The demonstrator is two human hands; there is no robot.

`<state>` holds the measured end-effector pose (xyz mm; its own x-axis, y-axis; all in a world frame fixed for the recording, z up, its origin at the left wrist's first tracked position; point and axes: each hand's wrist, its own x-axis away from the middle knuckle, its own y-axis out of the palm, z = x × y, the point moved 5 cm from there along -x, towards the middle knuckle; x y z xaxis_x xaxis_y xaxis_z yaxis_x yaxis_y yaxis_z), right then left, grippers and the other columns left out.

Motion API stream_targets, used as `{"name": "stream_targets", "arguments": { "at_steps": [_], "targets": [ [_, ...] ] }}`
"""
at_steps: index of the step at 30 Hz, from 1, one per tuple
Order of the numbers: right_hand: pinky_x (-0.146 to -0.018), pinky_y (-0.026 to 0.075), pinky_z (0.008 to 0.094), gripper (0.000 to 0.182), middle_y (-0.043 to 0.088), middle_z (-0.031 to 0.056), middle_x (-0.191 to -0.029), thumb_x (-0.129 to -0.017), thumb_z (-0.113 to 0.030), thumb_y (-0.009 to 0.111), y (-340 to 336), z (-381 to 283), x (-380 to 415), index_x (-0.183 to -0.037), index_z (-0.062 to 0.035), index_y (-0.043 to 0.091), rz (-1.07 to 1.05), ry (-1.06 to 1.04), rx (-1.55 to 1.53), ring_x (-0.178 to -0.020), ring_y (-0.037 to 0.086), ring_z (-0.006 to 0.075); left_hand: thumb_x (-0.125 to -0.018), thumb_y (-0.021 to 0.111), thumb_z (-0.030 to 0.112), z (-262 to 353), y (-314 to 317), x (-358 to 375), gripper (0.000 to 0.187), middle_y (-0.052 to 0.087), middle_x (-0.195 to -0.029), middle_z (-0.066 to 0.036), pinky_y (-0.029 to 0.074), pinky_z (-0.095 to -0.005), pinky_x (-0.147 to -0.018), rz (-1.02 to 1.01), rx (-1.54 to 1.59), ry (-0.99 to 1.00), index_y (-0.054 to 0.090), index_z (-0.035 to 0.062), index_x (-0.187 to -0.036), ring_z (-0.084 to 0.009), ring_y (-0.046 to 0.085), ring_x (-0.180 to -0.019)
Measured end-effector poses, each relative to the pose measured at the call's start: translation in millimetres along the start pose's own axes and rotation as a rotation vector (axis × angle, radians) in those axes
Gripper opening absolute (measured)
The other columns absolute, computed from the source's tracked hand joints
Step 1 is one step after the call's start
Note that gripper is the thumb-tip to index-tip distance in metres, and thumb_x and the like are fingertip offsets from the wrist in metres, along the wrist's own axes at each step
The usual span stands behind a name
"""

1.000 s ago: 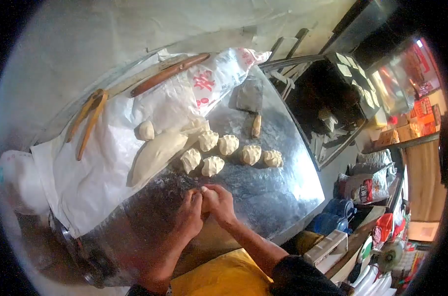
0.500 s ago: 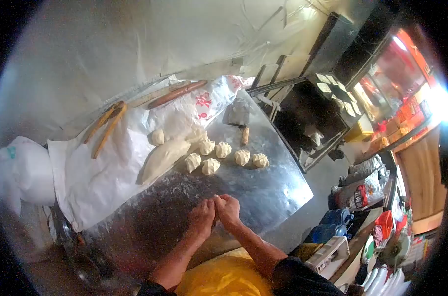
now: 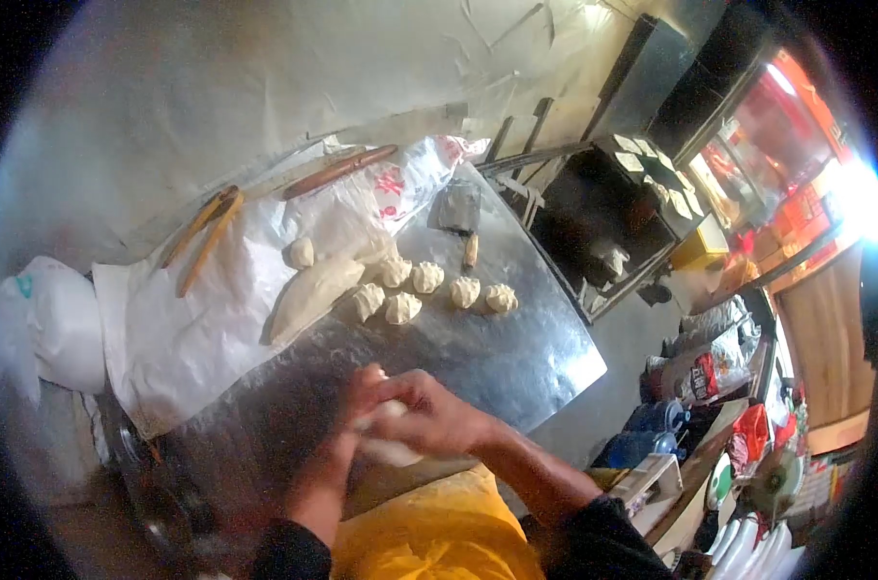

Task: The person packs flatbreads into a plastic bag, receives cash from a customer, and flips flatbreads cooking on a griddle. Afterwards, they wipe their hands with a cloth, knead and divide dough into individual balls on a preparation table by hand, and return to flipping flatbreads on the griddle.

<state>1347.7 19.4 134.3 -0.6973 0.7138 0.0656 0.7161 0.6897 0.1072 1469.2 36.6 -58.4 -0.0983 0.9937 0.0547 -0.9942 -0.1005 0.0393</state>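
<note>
My left hand [image 3: 355, 404] and my right hand [image 3: 427, 411] meet above the near edge of the metal table [image 3: 458, 372], fingers closed around pale dough [image 3: 391, 411]. Another pale patch of dough [image 3: 391, 451] shows just below them. Both hands are slightly blurred. Beyond them, several pleated dough pieces [image 3: 403, 309] lie on the metal. A long dough mass [image 3: 313, 298] rests at the edge of a white sheet [image 3: 192, 338], with a small round piece [image 3: 302, 253] behind it.
A scraper with a wooden handle [image 3: 471, 251] lies behind the dough pieces. Wooden tongs [image 3: 207, 237] and a rolling pin [image 3: 340, 172] rest on the sheet. Flat pieces [image 3: 657, 169] line the dark oven [image 3: 594, 217] at right. Blue bottles [image 3: 642, 447] stand at lower right.
My hands have moved nearer my body and my right hand has turned across my left. Pale dough now shows between and below them. The view has shifted slightly.
</note>
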Motion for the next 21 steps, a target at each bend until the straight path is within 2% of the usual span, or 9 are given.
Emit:
{"name": "stream_targets", "arguments": {
  "at_steps": [2,4,6,8,10,12,14,16,21],
  "targets": [
    [-0.074,0.053,0.0314,0.022,0.066,0.0128,-0.098,-0.082,-0.011,0.071,7,-76,-1,-0.101,-0.0004,0.067,-0.069,-0.226,0.305,-0.093,0.064,0.0252,-0.09,0.064,0.022,-9,-11,-8,0.016,0.061,-0.084,-0.003,0.052,-0.0346,-0.072,-0.073,-0.208,-0.084,0.059,0.0078,-0.096,-0.0175,0.062,-0.083],
    [-0.079,0.053,0.0386,0.03,0.062,0.0131,-0.104,-0.078,-0.007,0.074,-10,-122,14,-0.106,-0.0024,0.064,0.428,-0.789,0.745,-0.095,0.062,0.0284,-0.089,0.066,0.024,-15,-26,-18,0.019,0.062,-0.081,-0.003,0.052,-0.0324,-0.066,-0.137,-0.421,-0.165,0.058,0.0075,-0.093,-0.0152,0.062,-0.076],
    [-0.089,0.049,0.0491,0.042,0.059,0.0126,-0.114,-0.076,-0.004,0.074,-40,-51,26,-0.116,-0.004,0.059,0.818,-0.991,0.899,-0.102,0.061,0.0297,-0.085,0.072,0.023,-18,-35,-20,0.02,0.063,-0.075,-0.004,0.05,-0.0286,-0.051,-0.127,-0.303,-0.328,0.059,0.0082,-0.089,-0.0108,0.061,-0.06],
    [-0.097,0.041,0.0578,0.05,0.052,0.0144,-0.129,-0.08,-0.004,0.069,-87,49,15,-0.128,-0.0067,0.053,0.789,-0.632,1.199,-0.113,0.055,0.0336,-0.084,0.072,0.018,-25,-47,-13,0.017,0.062,-0.07,-0.004,0.046,-0.0263,-0.044,-0.049,-0.256,-0.631,0.059,0.0086,-0.088,-0.0082,0.057,-0.052],
    [-0.1,0.038,0.057,0.053,0.05,0.0162,-0.133,-0.084,-0.01,0.066,-114,159,15,-0.134,-0.0097,0.048,0.483,-0.001,1.506,-0.122,0.049,0.0362,-0.082,0.074,0.019,-18,-58,-15,0.019,0.061,-0.073,-0.003,0.046,-0.0268,-0.044,-0.037,-0.234,-0.67,0.058,0.0099,-0.088,-0.0092,0.057,-0.055],
    [-0.101,0.037,0.057,0.053,0.049,0.0169,-0.133,-0.085,-0.012,0.064,-110,165,35,-0.135,-0.0104,0.048,0.474,-0.067,1.441,-0.122,0.048,0.0372,-0.081,0.075,0.02,-12,-68,-34,0.022,0.06,-0.077,-0.002,0.046,-0.0273,-0.043,-0.03,-0.208,-0.7,0.056,0.0112,-0.088,-0.0103,0.057,-0.058],
    [-0.102,0.036,0.057,0.052,0.048,0.0176,-0.134,-0.086,-0.014,0.063,-96,175,57,-0.136,-0.0112,0.047,0.444,-0.108,1.381,-0.122,0.048,0.0382,-0.079,0.073,0.013,4,-89,-67,0.018,0.058,-0.069,0.0,0.043,-0.0254,-0.043,0.18,-0.18,-0.457,0.058,0.0096,-0.088,-0.0081,0.054,-0.053],
    [-0.109,0.03,0.0547,0.059,0.042,0.0169,-0.142,-0.086,-0.015,0.061,-96,194,69,-0.142,-0.014,0.042,0.474,0.043,0.97,-0.131,0.041,0.0357,-0.08,0.072,0.012,17,-111,-112,0.019,0.054,-0.068,0.001,0.04,-0.0258,-0.043,0.345,-0.395,-0.413,0.056,0.0102,-0.089,-0.0086,0.049,-0.051],
    [-0.106,0.034,0.0528,0.055,0.044,0.0156,-0.14,-0.084,-0.016,0.064,-93,217,77,-0.136,-0.0133,0.048,0.403,0.074,1.066,-0.126,0.045,0.035,-0.082,0.067,0.012,62,-118,-204,0.016,0.06,-0.077,-0.004,0.046,-0.0286,-0.056,0.349,-0.438,-0.212,0.056,0.0067,-0.093,-0.0135,0.056,-0.064]
  ]
}}
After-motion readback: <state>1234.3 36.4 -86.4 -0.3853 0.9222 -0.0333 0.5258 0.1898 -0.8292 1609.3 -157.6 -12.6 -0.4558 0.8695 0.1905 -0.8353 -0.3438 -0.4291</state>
